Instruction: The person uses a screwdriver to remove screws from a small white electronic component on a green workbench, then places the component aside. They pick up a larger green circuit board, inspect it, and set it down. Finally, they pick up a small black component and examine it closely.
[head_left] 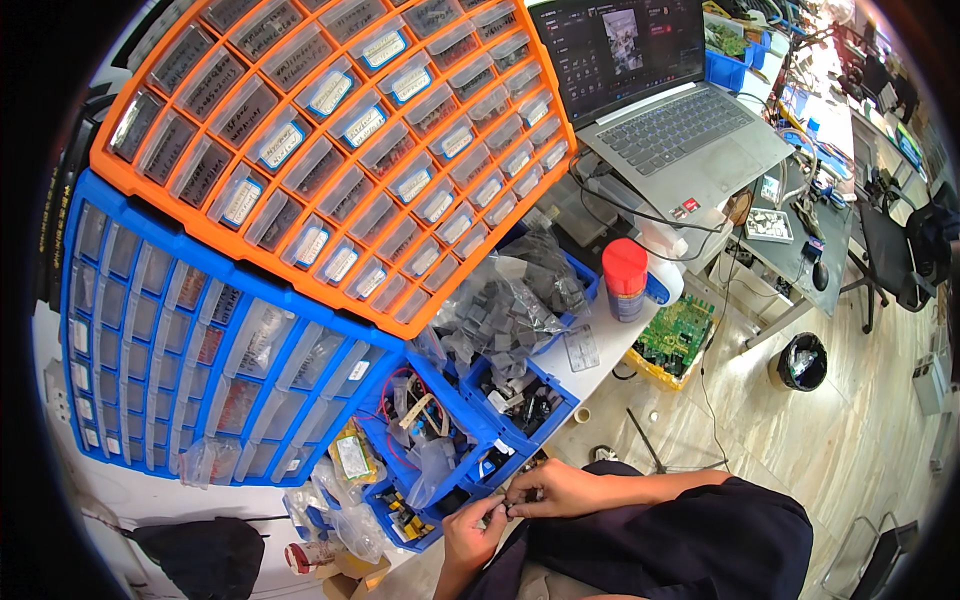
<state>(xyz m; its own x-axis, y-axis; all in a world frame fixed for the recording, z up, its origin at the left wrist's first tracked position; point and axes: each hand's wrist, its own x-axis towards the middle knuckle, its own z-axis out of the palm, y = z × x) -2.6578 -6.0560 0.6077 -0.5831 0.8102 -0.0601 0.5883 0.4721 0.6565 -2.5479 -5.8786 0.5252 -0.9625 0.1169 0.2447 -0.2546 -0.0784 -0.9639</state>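
My left hand (pixel 471 543) and my right hand (pixel 562 490) meet fingertip to fingertip low in the view, just in front of the blue bins. Both are closed in a pinch. Between the fingers shows a bit of something small and dark, too small and covered to name. Closest to them is a blue parts bin (pixel 482 478). Left of my left hand, a smaller blue bin (pixel 421 541) holds yellow and black parts (pixel 404 517).
An orange drawer cabinet (pixel 372 314) stands above a blue one (pixel 255 272). Grey parts in plastic bags (pixel 505 305) fill another bin. A red-capped can (pixel 625 280) and a laptop (pixel 670 135) stand at right, above a box of green circuit boards (pixel 676 338). A black bin (pixel 801 362) is on the floor.
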